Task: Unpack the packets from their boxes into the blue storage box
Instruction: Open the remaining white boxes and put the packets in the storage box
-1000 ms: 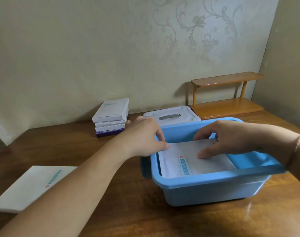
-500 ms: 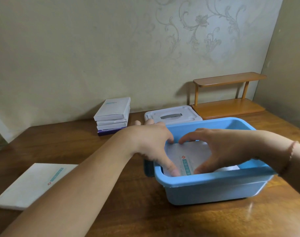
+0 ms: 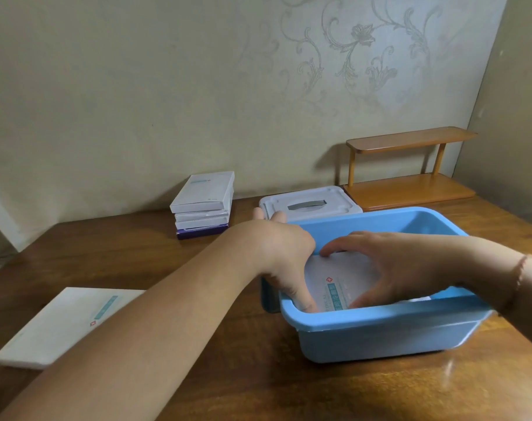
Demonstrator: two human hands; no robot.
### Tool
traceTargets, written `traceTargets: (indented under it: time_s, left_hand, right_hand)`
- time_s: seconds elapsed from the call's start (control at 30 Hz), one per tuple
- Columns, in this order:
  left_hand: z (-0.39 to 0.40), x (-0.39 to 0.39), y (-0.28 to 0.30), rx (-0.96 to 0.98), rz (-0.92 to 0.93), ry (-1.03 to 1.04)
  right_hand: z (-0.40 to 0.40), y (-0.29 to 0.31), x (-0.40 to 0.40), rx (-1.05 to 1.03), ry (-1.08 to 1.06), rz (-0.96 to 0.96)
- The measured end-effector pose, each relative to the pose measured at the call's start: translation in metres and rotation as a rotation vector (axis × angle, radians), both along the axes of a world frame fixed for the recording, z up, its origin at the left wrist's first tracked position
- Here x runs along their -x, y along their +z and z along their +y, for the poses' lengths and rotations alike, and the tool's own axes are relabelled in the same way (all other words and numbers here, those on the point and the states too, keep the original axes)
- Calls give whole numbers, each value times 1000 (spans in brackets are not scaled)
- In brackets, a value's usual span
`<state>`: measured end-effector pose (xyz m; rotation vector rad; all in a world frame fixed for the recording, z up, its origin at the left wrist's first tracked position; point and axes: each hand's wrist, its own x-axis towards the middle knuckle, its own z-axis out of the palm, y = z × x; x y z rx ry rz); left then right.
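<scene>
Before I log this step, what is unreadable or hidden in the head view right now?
- How many white packets lie in the blue plastic storage box: both hands and its near wall cover the bottom.
- The left hand fingertips: hidden behind the hand and the box wall.
- The packet's print: partly covered by the right hand.
- Contents of the stacked white cartons: closed.
- The flat white carton: partly hidden by the left forearm.

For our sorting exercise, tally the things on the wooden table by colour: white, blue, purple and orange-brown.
White: 6, namely flat cardboard box, three stacked boxes, plastic lid, paper packet
Blue: 1, plastic storage box
Purple: 1, bottom box
Orange-brown: 1, wooden shelf
Total: 9
</scene>
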<state>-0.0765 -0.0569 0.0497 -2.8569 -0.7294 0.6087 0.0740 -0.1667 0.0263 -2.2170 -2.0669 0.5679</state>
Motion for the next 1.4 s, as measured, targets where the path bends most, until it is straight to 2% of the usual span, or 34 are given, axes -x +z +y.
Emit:
traceTargets:
  time_s: [0.1, 0.17, 0.23, 0.3, 0.37, 0.43, 0.53, 0.57, 0.63, 0.7, 0.8, 0.87, 0.97, 1.07, 1.13, 1.3, 1.4]
  left_hand:
    - [3, 8, 5, 44, -57, -7]
    - [9, 23, 11, 185, -221, 9]
    - [22, 52, 14, 368, -498, 37]
    - [42, 95, 9, 433, -678, 35]
    - [59, 146, -3, 436, -677, 66]
    - [72, 194, -18, 445, -590, 173]
    - [76, 248, -56, 310, -412, 372]
    - [74, 260, -71, 252, -406, 419]
    - [68, 273, -101, 140, -496, 471]
    - [62, 278, -123, 16, -598, 461]
    - [55, 275, -138, -201, -716, 468]
    - [50, 273, -139, -301, -860, 461]
    - [44, 275, -139, -372, -1085, 464]
    - [40, 276, -135, -316, -1303, 628]
    - [37, 276, -132, -280, -1421, 660]
    - [32, 285, -127, -242, -1510, 590]
    - [29, 287, -125, -245, -1544, 577]
  right_hand:
    - [-4, 9, 3, 13, -21, 21]
    - [-10, 21, 7, -61, -93, 69]
    - [-17, 32, 12, -302, -143, 53]
    - [-25, 38, 23, -623, -134, 94]
    - [-31, 40, 47, -883, -70, 232]
    - [-34, 38, 82, -1005, 30, 365]
    - [-29, 31, 143, -1009, 145, 433]
    - [-25, 25, 163, -987, 166, 435]
    - [-9, 8, 194, -894, 203, 435]
    - [17, -15, 218, -701, 190, 410]
    - [54, -54, 230, -491, 67, 238]
    - [72, -74, 232, -423, 32, 154]
    - [89, -92, 235, -384, 9, 147]
    - [99, -99, 245, -464, -1, 196]
    - [103, -101, 253, -629, 41, 198]
    - [111, -103, 263, -1023, 288, 89]
    - [116, -104, 267, -1122, 352, 16]
